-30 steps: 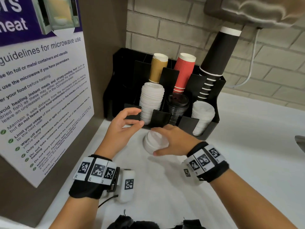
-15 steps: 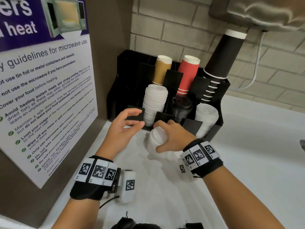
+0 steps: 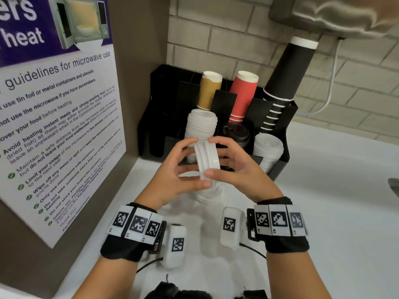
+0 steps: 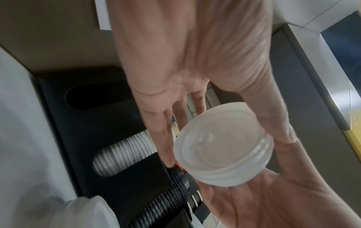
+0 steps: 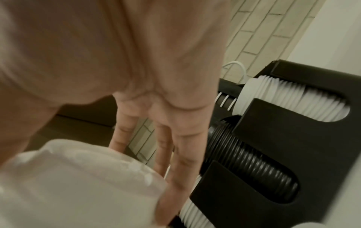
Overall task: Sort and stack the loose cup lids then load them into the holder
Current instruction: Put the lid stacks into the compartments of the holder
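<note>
A short stack of white cup lids (image 3: 207, 162) stands on edge in the air in front of the black holder (image 3: 151, 126). My left hand (image 3: 191, 165) grips its left side and my right hand (image 3: 223, 161) its right side, thumbs underneath and fingers over the top. The left wrist view shows the lids (image 4: 222, 154) between my left fingers (image 4: 164, 138) and the right palm. In the right wrist view the lids (image 5: 78, 177) are a white blur below my right fingers (image 5: 181, 154). More white lids (image 3: 208, 196) lie on the counter under my hands, partly hidden.
The holder's front slots carry a tall white lid stack (image 3: 201, 124), black lids (image 3: 236, 132) and a lower white stack (image 3: 267, 147). Behind stand brown (image 3: 210, 89), red (image 3: 244, 93) and black (image 3: 289, 72) cup stacks. A poster wall (image 3: 54, 126) is on the left; white counter (image 3: 323, 190) lies to the right.
My right hand has lifted the white lids off the counter and turned them on edge. My left hand, empty and open before, has closed in and now holds them too.
</note>
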A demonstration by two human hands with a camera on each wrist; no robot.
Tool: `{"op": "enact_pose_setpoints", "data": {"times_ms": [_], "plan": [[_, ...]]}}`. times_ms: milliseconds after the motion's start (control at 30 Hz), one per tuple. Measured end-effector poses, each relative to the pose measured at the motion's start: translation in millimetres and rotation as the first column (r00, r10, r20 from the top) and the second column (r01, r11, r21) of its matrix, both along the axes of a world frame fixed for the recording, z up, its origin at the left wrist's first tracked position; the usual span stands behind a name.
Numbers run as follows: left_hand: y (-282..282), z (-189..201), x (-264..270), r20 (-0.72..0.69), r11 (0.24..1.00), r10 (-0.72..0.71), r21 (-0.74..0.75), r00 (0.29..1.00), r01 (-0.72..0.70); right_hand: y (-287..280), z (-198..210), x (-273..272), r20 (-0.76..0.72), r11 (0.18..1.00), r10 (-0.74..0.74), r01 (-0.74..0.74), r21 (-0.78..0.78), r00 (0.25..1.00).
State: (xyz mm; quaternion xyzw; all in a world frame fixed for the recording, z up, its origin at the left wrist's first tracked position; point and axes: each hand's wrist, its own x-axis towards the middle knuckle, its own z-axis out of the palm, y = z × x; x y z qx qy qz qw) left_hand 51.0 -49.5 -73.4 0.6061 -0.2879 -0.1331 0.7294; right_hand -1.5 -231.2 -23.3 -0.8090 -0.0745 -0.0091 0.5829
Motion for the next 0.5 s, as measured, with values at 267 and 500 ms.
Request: {"op": "enact_pose_setpoints", "data": {"times_ms": [267,500], "plan": [[-6.6,1.0,-2.8,0.039,0.999,0.014,0.029,0.999,-0.015,-0.7,-2.1,-4.9,0.028,1.000,-0.009,0.008,0.029,1.000],[-7.5,0.3,-2.3,0.022,0.999,0.007,0.036,1.000,-0.008,1.6,-2.6,-5.3,0.063,0.999,-0.041,0.040,0.015,0.997]]}}
